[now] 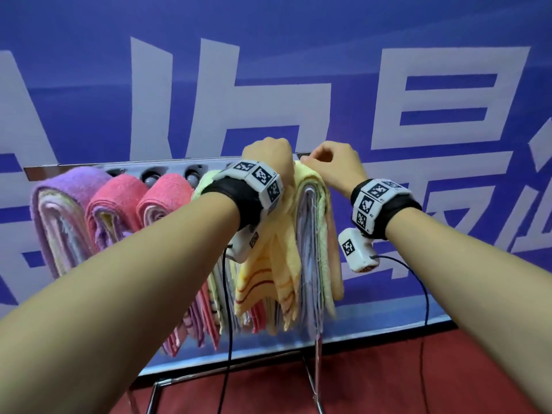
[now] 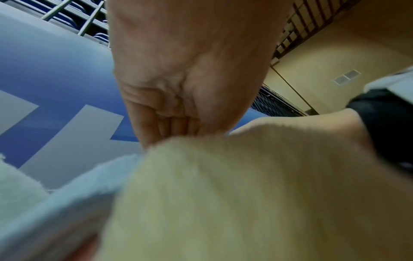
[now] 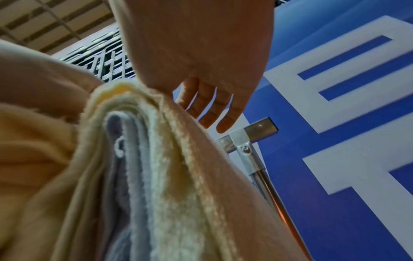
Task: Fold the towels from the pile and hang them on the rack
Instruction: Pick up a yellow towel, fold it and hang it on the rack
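Up on the rack [image 1: 89, 167], yellow towel [image 1: 277, 234] going over the bar.

Left hand [image 1: 270, 158] is clenching its top fold, right hand [image 1: 334, 165] pinching alongside; it's looking soft, light, floppy, so gripping the fold seems best.

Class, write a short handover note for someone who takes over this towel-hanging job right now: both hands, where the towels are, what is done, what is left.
Left hand: fingers curled, gripping the top of the pale yellow terry towel at the metal rack bar.
Right hand: pinching the same towel's top edge at the right end.
Done: a purple towel bundle and two pink towel bundles hang to the left.
Left: settle the yellow towel on the bar and release. The pile is out of view, so the remaining count is unknown.
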